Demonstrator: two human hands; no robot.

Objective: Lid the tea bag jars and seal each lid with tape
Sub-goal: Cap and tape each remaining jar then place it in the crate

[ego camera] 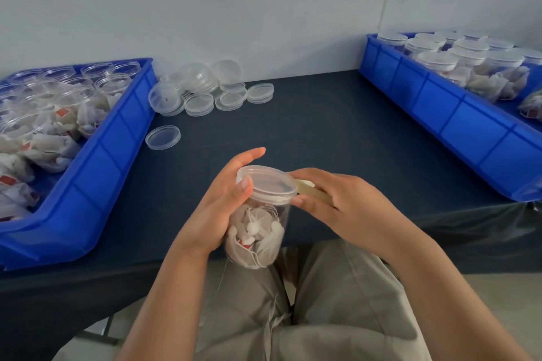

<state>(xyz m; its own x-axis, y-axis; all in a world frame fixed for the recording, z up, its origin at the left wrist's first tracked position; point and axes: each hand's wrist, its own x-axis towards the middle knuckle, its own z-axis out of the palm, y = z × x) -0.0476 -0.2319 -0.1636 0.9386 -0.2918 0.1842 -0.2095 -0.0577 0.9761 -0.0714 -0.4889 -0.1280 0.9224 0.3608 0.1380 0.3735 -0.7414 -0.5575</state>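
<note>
A clear plastic jar full of tea bags is tilted over the table's front edge, with a clear lid on top. My left hand wraps around the jar's left side, thumb on the lid's rim. My right hand is at the lid's right edge and holds a pale roll of tape, which is mostly hidden under the fingers. A pile of loose clear lids lies at the back left, and one single lid lies nearer.
A blue bin on the left holds several open jars of tea bags. A blue bin on the right holds several lidded jars. The table has a dark cloth, and a wall stands behind it.
</note>
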